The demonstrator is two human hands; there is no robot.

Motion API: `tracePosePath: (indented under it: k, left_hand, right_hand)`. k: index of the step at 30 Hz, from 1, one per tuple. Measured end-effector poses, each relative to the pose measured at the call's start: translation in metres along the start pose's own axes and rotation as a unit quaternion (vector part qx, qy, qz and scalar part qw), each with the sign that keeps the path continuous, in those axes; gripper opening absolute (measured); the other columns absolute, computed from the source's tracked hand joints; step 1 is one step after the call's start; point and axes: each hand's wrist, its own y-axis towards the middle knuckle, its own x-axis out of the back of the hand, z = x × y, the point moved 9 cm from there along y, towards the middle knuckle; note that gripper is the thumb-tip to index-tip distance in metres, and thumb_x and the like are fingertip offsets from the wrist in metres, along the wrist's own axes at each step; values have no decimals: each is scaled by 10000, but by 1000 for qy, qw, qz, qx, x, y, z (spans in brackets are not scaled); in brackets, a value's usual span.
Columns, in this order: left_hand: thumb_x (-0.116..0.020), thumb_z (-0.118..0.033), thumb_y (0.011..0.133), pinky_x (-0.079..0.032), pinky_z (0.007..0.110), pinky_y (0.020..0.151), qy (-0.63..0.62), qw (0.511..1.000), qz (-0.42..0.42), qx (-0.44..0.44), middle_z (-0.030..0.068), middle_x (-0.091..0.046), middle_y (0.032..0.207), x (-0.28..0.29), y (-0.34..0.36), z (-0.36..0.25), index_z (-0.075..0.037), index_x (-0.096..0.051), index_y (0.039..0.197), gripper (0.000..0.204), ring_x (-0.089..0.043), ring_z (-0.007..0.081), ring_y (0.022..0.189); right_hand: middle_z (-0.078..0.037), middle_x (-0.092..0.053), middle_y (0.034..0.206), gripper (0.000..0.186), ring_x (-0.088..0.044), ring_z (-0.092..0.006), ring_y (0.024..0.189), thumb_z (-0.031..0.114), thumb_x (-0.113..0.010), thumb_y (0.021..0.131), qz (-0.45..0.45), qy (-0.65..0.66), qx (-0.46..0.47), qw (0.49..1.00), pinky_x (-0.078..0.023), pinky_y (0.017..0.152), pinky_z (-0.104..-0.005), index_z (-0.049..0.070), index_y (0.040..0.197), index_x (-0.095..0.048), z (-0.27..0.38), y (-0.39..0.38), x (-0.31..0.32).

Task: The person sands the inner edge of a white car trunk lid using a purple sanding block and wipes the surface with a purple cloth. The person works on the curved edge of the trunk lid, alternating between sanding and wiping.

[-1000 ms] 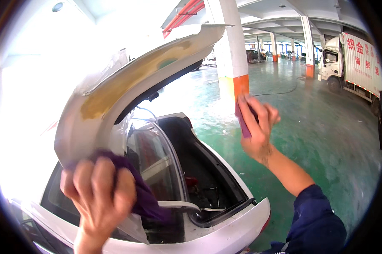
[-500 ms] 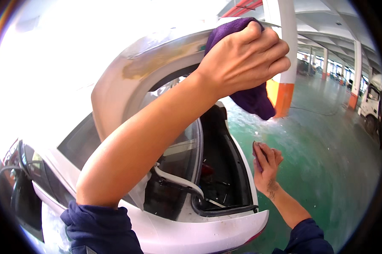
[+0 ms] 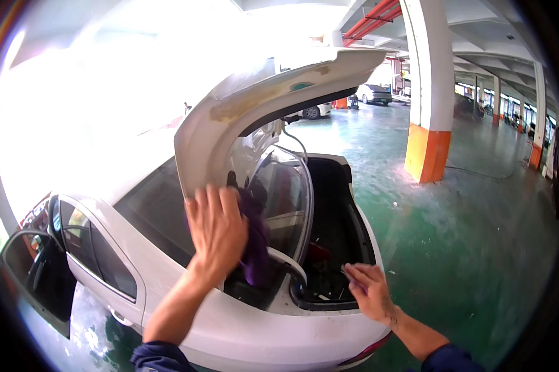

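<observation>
At the far left, the white car's (image 3: 186, 310) rear side door (image 3: 35, 279) stands swung open, its dark window and inner trim facing the camera. Next to it runs the closed side glass (image 3: 100, 260) of the cabin, and above that the dark rear window (image 3: 152, 214) slopes up toward the boot.

The raised boot lid (image 3: 261, 105) arches over the middle of the view, white, with yellowish-brown smears along its inner edge and one small green mark near the top. Its lower corner comes down right by the left hand (image 3: 216, 226).

That hand is spread flat, fingers apart, pressing a purple cloth (image 3: 255, 248) against the car where the lid's lower edge meets the body, at the left rim of the boot opening. The cloth is dark violet, crumpled, and hangs down below the palm in a loose fold; part of it is hidden behind the hand. A white curved hinge arm (image 3: 289, 263) passes just to its right.

The open boot (image 3: 332, 242) is dark inside, with a reddish item low down that is too dim to tell.

The right hand (image 3: 369, 291) rests at the boot's rear rim, fingers loosely curled; whether it holds anything I cannot tell.

Further right lies the green painted floor (image 3: 453, 248), wet-looking, then a white pillar (image 3: 429, 93) with an orange base band. Red pipes (image 3: 369, 22) run under the ceiling, and parked cars (image 3: 374, 93) stand far behind.
</observation>
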Motion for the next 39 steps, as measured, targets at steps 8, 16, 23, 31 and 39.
tracePosePath:
  k: [8,16,23,31,39]
  left_hand:
    - [-821,-191,899,-492,400,980,-690,623,368,-15,178,-593,1140,-3,-137,-154,-19,-543,1227,463,-600,324,1097]
    - [-700,-408,988,-384,535,1171,-54,963,-265,-18,236,-477,1558,49,111,91,-42,-498,1506,666,-464,428,1434]
    - [-514,-456,1090,-437,358,1092,-693,706,138,47,150,-572,1465,-105,165,157,-60,-433,1593,645,-575,205,1247]
    - [-528,-394,1096,-501,267,972,-709,669,192,115,96,-719,1194,-82,148,79,11,-652,1336,486,-651,120,1041]
    - [-580,-501,1027,-370,386,1179,-610,741,228,163,197,-476,1574,-73,137,-89,17,-395,1590,787,-469,310,1430]
  right_hand:
    - [-170,-546,1427,922,-628,-234,1181,157,-907,789,-24,162,-128,978,-532,967,-363,5,1531,-382,82,-102,-43]
    - [-127,-649,1054,407,-652,-202,854,28,-781,846,-196,256,-475,819,-531,729,-337,-17,1184,-558,28,-361,8]
    - [-96,-696,848,178,-668,-207,689,-12,-739,849,-462,174,-588,641,-541,611,-356,-20,1005,-654,-26,-661,72]
    - [-106,-708,857,206,-689,-228,748,188,-795,825,-386,-184,-573,699,-547,648,-435,8,867,-704,-20,-943,103]
    - [-126,-715,890,248,-713,-250,757,-4,-777,775,-296,92,-807,503,-578,592,-442,25,1017,-733,-91,-835,71]
